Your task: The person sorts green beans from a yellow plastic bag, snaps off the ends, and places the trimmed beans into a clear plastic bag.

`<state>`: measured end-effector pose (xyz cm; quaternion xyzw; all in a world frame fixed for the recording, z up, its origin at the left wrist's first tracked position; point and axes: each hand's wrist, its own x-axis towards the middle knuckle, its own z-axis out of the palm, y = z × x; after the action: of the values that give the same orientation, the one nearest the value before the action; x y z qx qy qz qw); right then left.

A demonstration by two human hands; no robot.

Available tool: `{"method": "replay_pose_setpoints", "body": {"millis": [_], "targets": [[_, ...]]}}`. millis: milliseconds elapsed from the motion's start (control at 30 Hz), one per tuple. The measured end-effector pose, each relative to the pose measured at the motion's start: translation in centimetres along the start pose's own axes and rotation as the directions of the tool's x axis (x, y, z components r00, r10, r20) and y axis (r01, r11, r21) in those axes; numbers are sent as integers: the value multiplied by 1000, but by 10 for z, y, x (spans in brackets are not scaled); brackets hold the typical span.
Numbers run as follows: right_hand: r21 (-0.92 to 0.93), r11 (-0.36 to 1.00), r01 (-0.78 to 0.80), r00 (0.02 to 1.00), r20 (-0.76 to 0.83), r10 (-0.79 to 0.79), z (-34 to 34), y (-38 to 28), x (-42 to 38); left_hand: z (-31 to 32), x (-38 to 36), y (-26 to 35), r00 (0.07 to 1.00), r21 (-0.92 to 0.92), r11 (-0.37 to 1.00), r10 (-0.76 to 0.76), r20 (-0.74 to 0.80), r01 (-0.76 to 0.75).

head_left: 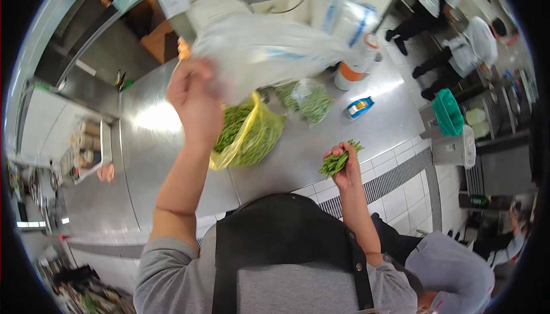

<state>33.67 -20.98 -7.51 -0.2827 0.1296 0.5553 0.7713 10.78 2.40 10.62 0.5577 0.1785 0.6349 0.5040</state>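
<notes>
My left hand (192, 87) is raised over the steel counter, its fingers closed on a clear plastic bag (258, 42). The bag is blurred and stretches right toward a roll of plastic bags (352, 24). My right hand (348, 175) grips a small bunch of green beans (335, 164) near the counter's front edge. Below the raised bag, a yellow plastic bag (266, 136) stands open, full of green beans (234, 125). Behind it lie clear bags (314, 103) packed with green beans.
A blue tape dispenser (360, 108) and an orange-and-white container (348, 76) sit on the steel counter (389, 108). A person (450, 265) bends close at my right. Two co-workers (472, 50) stand farther off, near a green basket (448, 113). A floor drain grate (389, 182) runs beyond the counter.
</notes>
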Motion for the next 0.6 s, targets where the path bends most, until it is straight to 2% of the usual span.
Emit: {"method": "replay_pose_setpoints", "body": {"millis": [33,67,100,133,200,233,267,333,367,400,433,467,500,533,567,600], "targets": [[-22,999,-43,999,-4,43,6,2,8,-33,-18,3,978,48,999,-4,-210,14],[-79,996,-48,999,17,49,16,6,18,-65,-40,9,915,7,990,-126,-383,139],[-137,989,-52,997,45,59,26,11,26,-113,-66,-2,853,89,977,-121,-507,191],[-164,981,-105,992,48,114,39,16,32,-144,-96,-3,788,161,941,-148,-597,299],[-146,979,-141,980,123,159,68,28,41,-220,-170,-22,712,366,746,-201,-672,556],[-179,964,-198,967,127,222,80,35,45,-236,-198,-23,662,391,664,-211,-719,637],[-193,949,-251,924,244,294,91,42,48,-249,-223,-22,607,402,576,-218,-764,712],[-276,907,-319,796,440,414,116,67,46,-284,-262,-28,669,551,425,-203,-715,718],[-298,883,-362,776,429,463,127,81,43,-297,-272,-31,775,715,324,-108,-623,620],[-434,824,-364,696,462,550,138,96,38,-307,-276,-34,865,844,198,-46,-499,498],[-556,757,-344,609,482,630,147,110,32,-314,-275,-35,863,845,181,-66,-501,504],[-644,693,-324,598,427,678,156,128,20,-319,-273,-38,864,847,169,-89,-496,504],[-653,678,-338,587,416,694,157,147,14,-323,-269,-41,860,859,60,-93,-502,508],[-736,578,-353,544,342,767,157,165,11,-319,-263,-40,857,863,-47,-100,-505,503],[-807,471,-357,500,260,826,157,178,8,-309,-261,-40,849,855,-52,-98,-519,516],[-811,460,-361,492,253,833,152,190,6,-293,-250,-35,903,877,-222,54,-426,427]]}}
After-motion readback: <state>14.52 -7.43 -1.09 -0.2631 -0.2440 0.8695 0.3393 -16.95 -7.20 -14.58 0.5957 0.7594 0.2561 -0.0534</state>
